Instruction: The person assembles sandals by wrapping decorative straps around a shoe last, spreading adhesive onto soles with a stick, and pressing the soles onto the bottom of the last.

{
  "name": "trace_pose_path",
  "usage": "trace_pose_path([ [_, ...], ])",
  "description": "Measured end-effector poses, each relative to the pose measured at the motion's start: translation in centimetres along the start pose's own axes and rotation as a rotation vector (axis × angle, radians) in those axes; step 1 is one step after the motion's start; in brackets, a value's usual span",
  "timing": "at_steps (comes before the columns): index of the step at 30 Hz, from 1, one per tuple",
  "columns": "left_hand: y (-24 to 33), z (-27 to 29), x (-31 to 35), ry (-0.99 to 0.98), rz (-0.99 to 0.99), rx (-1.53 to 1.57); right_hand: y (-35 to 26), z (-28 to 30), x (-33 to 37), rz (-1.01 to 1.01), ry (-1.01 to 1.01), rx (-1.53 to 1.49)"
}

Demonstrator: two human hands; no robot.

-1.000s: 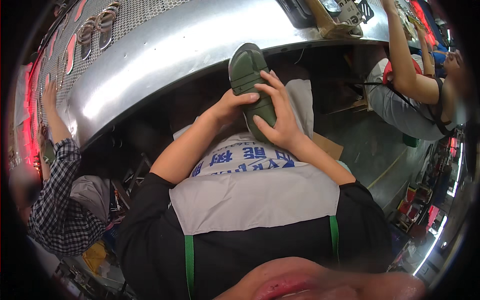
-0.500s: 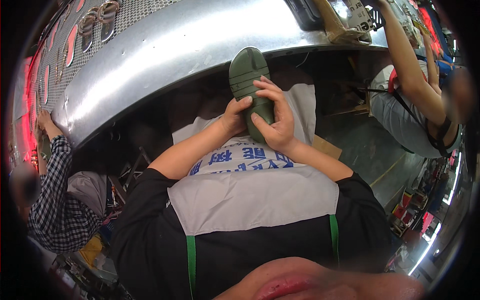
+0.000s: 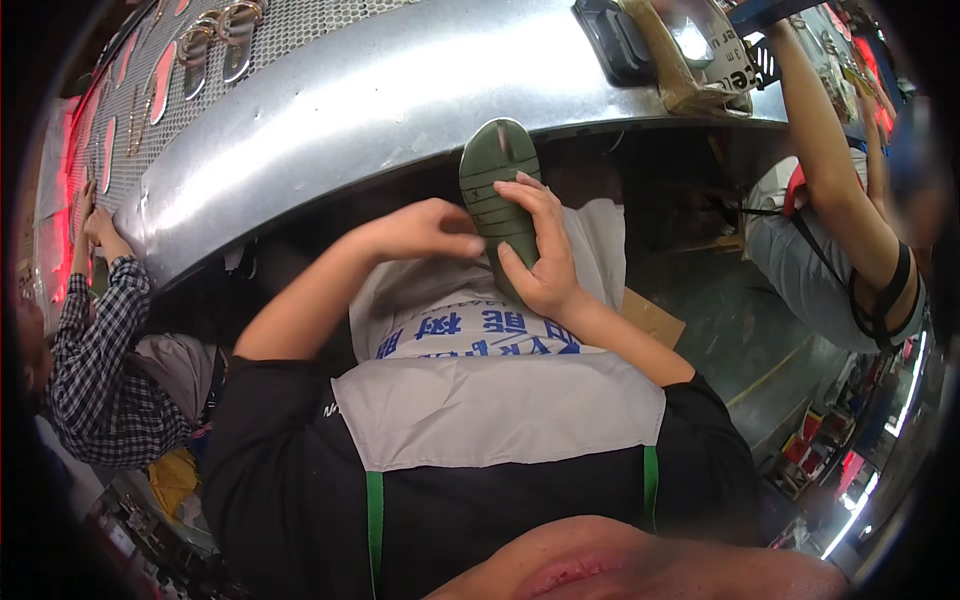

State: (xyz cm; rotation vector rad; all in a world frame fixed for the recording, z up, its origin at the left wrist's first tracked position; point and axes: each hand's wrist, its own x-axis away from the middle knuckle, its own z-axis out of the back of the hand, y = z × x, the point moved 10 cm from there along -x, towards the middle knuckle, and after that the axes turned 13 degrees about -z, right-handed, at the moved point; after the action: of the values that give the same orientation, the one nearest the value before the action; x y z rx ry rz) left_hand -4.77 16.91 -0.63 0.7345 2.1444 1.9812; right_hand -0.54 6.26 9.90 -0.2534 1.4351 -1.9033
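Note:
A dark green shoe sole (image 3: 487, 170) with cross lines and a slot near its rounded far end stands up in front of my apron. My right hand (image 3: 545, 255) grips it from the right, fingers over its face and thumb lower down. Close to the sole's left edge is my left hand (image 3: 425, 232), its fingers bent and apart from the thumb, slightly blurred. Nothing shows in it. The sole's lower end is partly covered by my right hand.
A metal-edged bench (image 3: 330, 120) curves across the front, with sandals (image 3: 237, 40) and pink insoles (image 3: 163, 82) on its mesh at left. A black tray (image 3: 618, 45) and taped carton (image 3: 700, 60) sit at right. Co-workers are at both sides, one in a checked sleeve (image 3: 125, 300).
My left hand has let go of the sole and moved left. The sole, still in my right hand, sits slightly lower in the view. The bench-side view has shifted a little.

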Motion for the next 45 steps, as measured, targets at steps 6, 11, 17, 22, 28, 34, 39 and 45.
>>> trace_pose_path([
  [6,12.9,11.8,-0.2,0.124,-0.130,-0.422,-0.7,-0.5,1.5,-0.003,0.007,0.075],
  [11,15.3,36.4,-2.7,1.134,-0.138,-1.092,1.5,-1.3,3.1,-0.093,-0.014,0.063],
  [17,15.0,36.4,-9.0,1.429,0.199,-1.046,3.8,-1.6,5.6,-0.037,-0.058,0.177],
  [22,12.5,34.9,-13.1,1.053,0.075,-1.381,4.6,-1.5,7.3,-0.041,-0.100,0.201],
  [28,9.2,24.0,-10.6,0.698,-0.256,-1.579,6.1,0.1,9.8,-0.097,-0.120,0.204],
  [34,14.9,14.3,-0.7,0.674,-0.406,-1.341,2.3,0.8,3.2,-0.019,-0.014,0.287],
  [39,13.4,13.1,0.6,0.709,-0.458,-1.272,2.8,1.1,2.1,-0.044,-0.032,0.312],
  [45,18.9,8.6,3.8,0.875,-0.804,-1.338,1.4,1.6,0.1,-0.040,-0.053,0.402],
])
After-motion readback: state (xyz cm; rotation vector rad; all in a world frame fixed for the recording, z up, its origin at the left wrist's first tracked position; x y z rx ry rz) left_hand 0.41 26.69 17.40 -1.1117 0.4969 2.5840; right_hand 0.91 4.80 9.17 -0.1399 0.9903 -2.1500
